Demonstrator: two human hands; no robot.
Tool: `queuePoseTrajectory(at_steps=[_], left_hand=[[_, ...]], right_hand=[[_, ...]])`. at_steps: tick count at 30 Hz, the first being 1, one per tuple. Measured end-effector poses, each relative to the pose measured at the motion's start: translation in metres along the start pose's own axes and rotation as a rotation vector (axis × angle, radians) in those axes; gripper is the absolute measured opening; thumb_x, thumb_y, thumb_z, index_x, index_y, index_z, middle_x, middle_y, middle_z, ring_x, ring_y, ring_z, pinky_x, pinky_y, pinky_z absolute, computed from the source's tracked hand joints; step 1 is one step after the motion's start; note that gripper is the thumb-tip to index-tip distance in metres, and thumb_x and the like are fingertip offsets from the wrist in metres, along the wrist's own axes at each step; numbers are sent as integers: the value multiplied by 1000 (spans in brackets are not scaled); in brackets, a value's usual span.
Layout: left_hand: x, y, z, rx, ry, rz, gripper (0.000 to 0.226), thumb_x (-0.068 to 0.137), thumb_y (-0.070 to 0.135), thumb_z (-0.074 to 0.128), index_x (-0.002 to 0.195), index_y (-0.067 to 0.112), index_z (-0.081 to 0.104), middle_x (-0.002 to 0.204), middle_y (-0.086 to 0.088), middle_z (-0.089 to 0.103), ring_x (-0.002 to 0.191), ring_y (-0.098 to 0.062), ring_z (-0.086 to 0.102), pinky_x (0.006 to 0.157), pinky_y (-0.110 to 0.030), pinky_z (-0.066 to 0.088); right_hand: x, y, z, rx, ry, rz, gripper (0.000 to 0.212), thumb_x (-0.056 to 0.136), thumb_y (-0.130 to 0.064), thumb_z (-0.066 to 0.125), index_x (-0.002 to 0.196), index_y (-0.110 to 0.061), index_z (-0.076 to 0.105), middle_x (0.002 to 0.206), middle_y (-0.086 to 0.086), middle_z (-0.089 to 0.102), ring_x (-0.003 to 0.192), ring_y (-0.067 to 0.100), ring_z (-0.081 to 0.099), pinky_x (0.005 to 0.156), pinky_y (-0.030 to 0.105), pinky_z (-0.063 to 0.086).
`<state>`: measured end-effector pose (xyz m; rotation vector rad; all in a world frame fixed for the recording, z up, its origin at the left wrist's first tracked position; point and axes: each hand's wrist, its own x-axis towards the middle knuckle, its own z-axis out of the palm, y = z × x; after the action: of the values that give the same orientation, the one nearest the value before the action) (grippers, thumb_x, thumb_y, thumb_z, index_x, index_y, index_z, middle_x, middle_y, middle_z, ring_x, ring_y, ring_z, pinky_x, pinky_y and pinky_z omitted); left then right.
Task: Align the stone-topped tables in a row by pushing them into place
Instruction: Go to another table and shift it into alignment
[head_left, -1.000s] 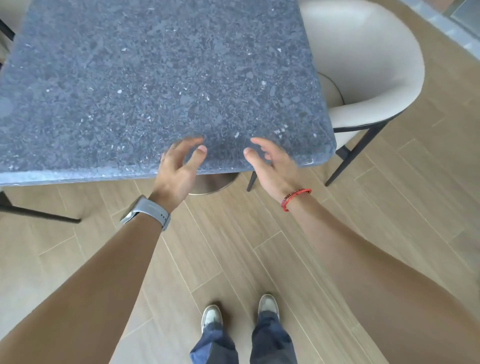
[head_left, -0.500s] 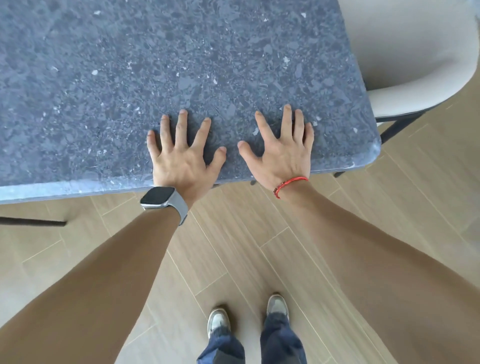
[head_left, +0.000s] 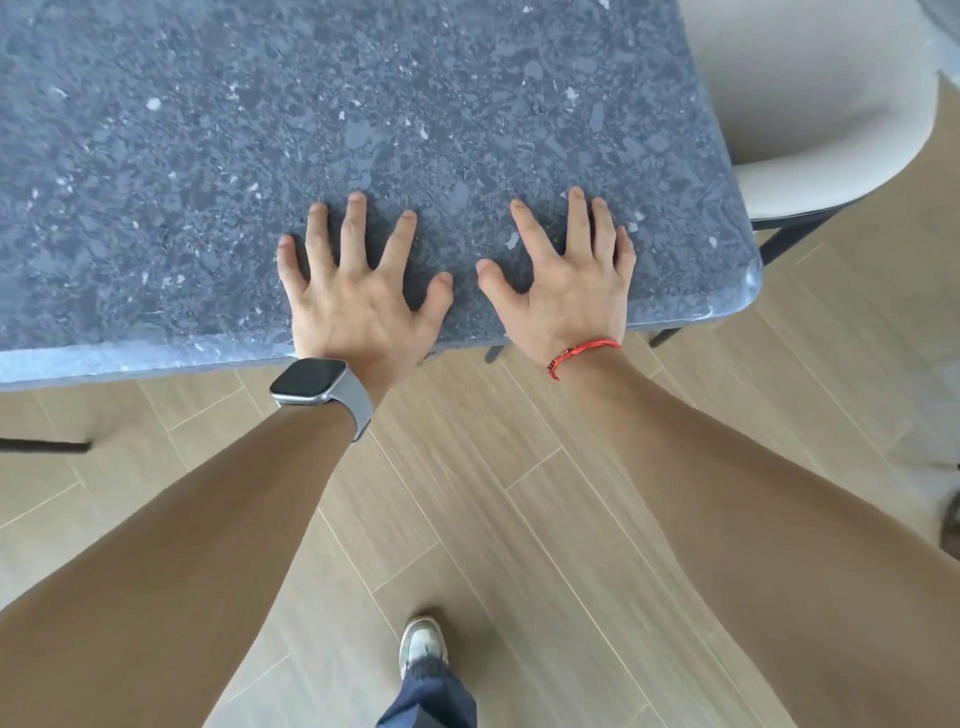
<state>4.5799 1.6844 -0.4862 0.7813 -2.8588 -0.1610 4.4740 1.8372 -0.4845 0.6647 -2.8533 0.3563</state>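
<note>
A stone-topped table (head_left: 218, 156) with a speckled blue-grey slab fills the upper part of the head view, its near edge running across the middle. My left hand (head_left: 358, 296) lies flat on the slab just past the near edge, fingers spread, a grey watch on its wrist. My right hand (head_left: 566, 291) lies flat beside it, closer to the table's rounded right corner (head_left: 748, 291), fingers spread, a red string on its wrist. Neither hand holds anything. No other table is in view.
A cream padded chair (head_left: 831, 156) with dark legs stands tight against the table's right side. A dark chair leg (head_left: 47, 445) shows under the left of the slab. Wood-look floor tiles (head_left: 519, 467) lie below, with one shoe (head_left: 423, 644) visible.
Both hands went from hovering at the table's edge to lying flat on the slab. The table and chair now look nearer and further right. Only one foot shows now.
</note>
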Motion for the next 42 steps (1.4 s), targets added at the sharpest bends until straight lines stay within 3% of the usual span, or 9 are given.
queuePoseTrajectory(at_steps=[7,14,22,28,32,36,42], left_hand=[[1,0,3,17,-16,-4,77,93,73,24,158,34,37,170,-12,27,156,-43,19,124,-65,12],[-1,-3,5,13,18,16,88,83,85,23,156,39,39,170,-10,28,157,-41,19,125,-64,10],[-11,-6,16,86,134,79,80,90,77,22,154,35,45,164,-10,40,152,-42,31,121,-66,20],[-19,-21,-4,48,157,2,80,89,76,23,150,32,51,163,-9,41,150,-44,29,119,-67,17],[-24,-33,0,75,112,-74,80,89,75,17,155,36,43,166,-6,36,153,-43,24,121,-66,15],[-24,-32,9,79,224,-51,73,93,69,26,147,31,55,158,-9,49,147,-45,37,118,-66,24],[-22,-35,12,74,288,-47,70,95,66,28,145,28,58,156,-10,52,146,-45,40,117,-66,27]], right_hand=[[-1,1,0,20,-44,-9,75,83,-77,33,148,-41,45,162,17,30,151,37,22,121,56,14],[-4,12,-2,-30,-136,-129,95,73,-92,20,153,-42,32,164,22,21,153,40,10,122,58,7],[-5,14,6,-68,-54,-143,92,76,-90,18,151,-41,38,159,24,31,149,43,20,121,60,12],[0,13,-6,-57,-190,-145,85,81,-85,8,155,-45,25,166,17,18,152,42,9,122,61,4],[-5,15,1,-106,-110,-76,77,86,-82,11,152,-48,30,165,12,23,149,50,12,118,67,1],[-6,15,10,-78,-21,-58,72,86,-79,20,147,-47,40,161,13,33,146,51,21,116,68,10],[-5,15,13,-56,49,-64,69,86,-76,24,143,-46,47,158,14,40,145,51,26,116,67,14]])
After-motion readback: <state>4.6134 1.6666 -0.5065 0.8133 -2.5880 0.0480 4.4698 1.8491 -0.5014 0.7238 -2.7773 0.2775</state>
